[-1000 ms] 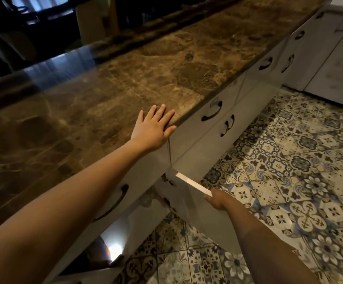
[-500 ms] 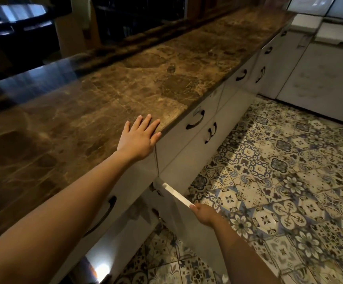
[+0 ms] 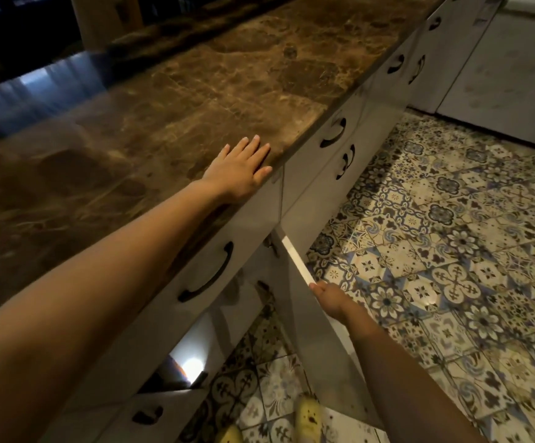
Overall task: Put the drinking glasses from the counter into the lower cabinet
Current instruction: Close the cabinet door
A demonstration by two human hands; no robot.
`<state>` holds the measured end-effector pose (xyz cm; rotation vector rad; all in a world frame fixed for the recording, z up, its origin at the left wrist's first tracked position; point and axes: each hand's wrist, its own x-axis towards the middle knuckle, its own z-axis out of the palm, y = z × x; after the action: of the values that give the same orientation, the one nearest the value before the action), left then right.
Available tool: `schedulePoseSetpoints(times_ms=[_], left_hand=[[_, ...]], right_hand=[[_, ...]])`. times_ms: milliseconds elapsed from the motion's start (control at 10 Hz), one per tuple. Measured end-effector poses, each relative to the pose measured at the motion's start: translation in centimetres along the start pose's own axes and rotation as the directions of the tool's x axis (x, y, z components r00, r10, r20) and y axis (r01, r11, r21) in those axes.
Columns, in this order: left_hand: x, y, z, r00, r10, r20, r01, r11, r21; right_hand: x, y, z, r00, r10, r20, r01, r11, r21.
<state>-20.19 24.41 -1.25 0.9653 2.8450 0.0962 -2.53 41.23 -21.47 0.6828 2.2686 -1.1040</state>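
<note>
Glasses are nowhere in view: the brown marble counter [image 3: 170,100] filling the upper left of the frame lies bare as far as it shows, and whatever sits inside the lower cabinet is hidden. The cabinet door [image 3: 317,330] stands open at lower centre, its pale top edge catching the light. The right hand [image 3: 330,298] grips that top edge near the outer corner, fingers curled over it. The left hand [image 3: 239,174] lies flat and spread on the counter edge at centre, holding nothing. Drinking glasses would likely be light, rigid, smooth and breakable, best taken round the middle of the wall and set down upright.
</note>
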Motion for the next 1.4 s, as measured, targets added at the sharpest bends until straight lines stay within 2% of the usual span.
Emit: schedulePoseSetpoints(times_ms=[100,200,400,500,700,800,1200,1400], left_hand=[[-3.1,-2.3,-0.5,0.999,0.002,0.043,-0.002,1.0,-0.02],[-5.4,-3.5,-0.5,0.999,-0.013,0.05,0.014,1.0,-0.02],[-8.3,-4.3,0.2,1.0,0.002,0.002,-0.002,1.0,-0.01],[-9.9,-5.3,0.2,1.0,0.017,0.001,-0.017,1.0,-0.026],[-10.8,-5.1,0.3,0.999,0.029,-0.018,-0.029,0.999,-0.018],[-10.7,-5.2,0.6,0.999,0.03,-0.031,-0.031,0.999,-0.024],[-10.2,-5.7,1.4,0.998,0.037,-0.053,-0.038,0.999,-0.028],[-10.2,-5.8,1.4,0.997,0.044,-0.061,-0.046,0.999,-0.024]], right_hand=[[-0.3,-0.2,2.0,0.999,0.024,0.027,-0.028,0.986,0.162],[-0.4,-0.5,4.4,0.995,0.055,0.079,-0.08,0.931,0.357],[-1.2,-3.0,10.4,0.995,0.035,0.095,-0.091,0.709,0.699],[-1.9,-5.2,14.4,0.996,0.052,0.07,-0.087,0.589,0.803],[-3.0,-9.2,19.3,0.976,0.199,0.088,-0.159,0.377,0.912],[-3.0,-9.8,19.8,0.97,0.232,0.075,-0.149,0.321,0.935],[-2.9,-12.2,20.8,0.987,0.137,0.084,-0.09,0.041,0.995],[-3.2,-13.1,21.0,0.995,0.091,0.035,-0.044,0.1,0.994]])
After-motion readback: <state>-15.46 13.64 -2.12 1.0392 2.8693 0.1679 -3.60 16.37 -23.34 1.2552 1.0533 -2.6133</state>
